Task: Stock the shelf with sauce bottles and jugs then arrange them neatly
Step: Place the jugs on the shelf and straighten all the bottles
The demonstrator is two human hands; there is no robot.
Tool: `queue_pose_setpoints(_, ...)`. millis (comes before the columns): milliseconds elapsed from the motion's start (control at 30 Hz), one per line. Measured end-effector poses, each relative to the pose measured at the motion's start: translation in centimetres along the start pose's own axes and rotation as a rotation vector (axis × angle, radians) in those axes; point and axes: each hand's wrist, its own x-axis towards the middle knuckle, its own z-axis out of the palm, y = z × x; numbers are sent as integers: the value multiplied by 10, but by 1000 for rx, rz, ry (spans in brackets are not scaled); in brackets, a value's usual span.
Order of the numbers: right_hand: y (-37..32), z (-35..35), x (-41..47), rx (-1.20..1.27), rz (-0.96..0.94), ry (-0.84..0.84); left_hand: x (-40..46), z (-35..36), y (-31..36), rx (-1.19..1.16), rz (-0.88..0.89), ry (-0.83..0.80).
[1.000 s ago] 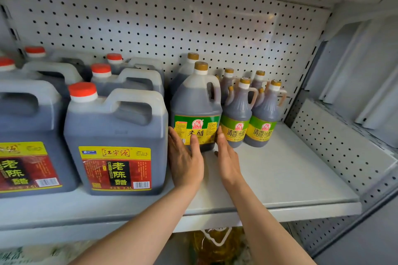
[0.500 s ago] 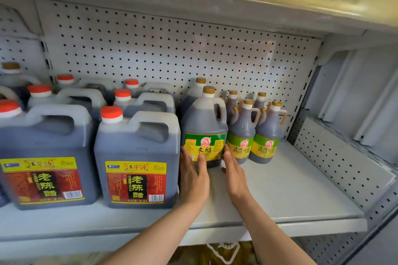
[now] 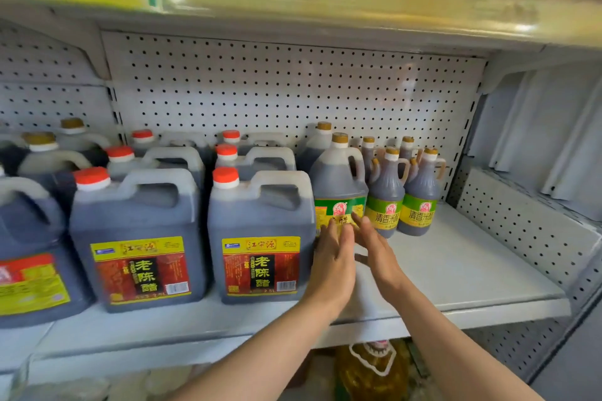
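A dark vinegar jug with a gold cap and green-yellow label (image 3: 337,179) stands on the white shelf (image 3: 456,270), between the big red-capped jugs (image 3: 260,231) and several small gold-capped bottles (image 3: 418,198). My left hand (image 3: 332,260) and my right hand (image 3: 374,247) are in front of its lower label with fingers straight, fingertips at or touching the jug. Neither hand grips anything.
More red-capped jugs (image 3: 136,238) fill the shelf's left and back rows. A pegboard back wall (image 3: 293,91) is behind. An upper shelf (image 3: 325,10) hangs overhead. Bare shelf surface lies right of the small bottles. An oil bottle (image 3: 371,371) sits below.
The camera tilted up and moved closer. Both hands stayed in front of the gold-capped jug's base and drew closer together, the right hand's fingers lifting over its label.
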Motion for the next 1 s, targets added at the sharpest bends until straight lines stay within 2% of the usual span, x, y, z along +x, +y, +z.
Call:
queue_pose_setpoints(100,-13,23,-21,4,15,-72,-16,-18,3,-28,12,-40)
queue_pose_setpoints(233,-45,50,-33,3,-12,-61,-29,-53,11,-28,-25,-148)
queue_pose_setpoints(367,-97,63,-17,-83,-93,-9,-16,-108,45,33,143,-155)
queue_pose_setpoints(467,-132,74,4,-200,-147,11,10,-151,76,154,265,-46)
queue_pose_setpoints(567,-157,86,23,-278,-120,-1,45,-195,96,303,294,145)
queue_pose_setpoints(667,-169,97,37,-344,-30,-16,86,-223,94,361,172,227)
queue_pose_setpoints(767,-169,106,53,-443,60,-25,107,-226,90,314,-34,128)
queue_pose_setpoints(900,-160,113,74,-575,88,-48,117,-218,94,221,-270,5)
queue_pose_setpoints(1000,-159,120,85,-626,32,-176,123,-213,88,114,-314,-31)
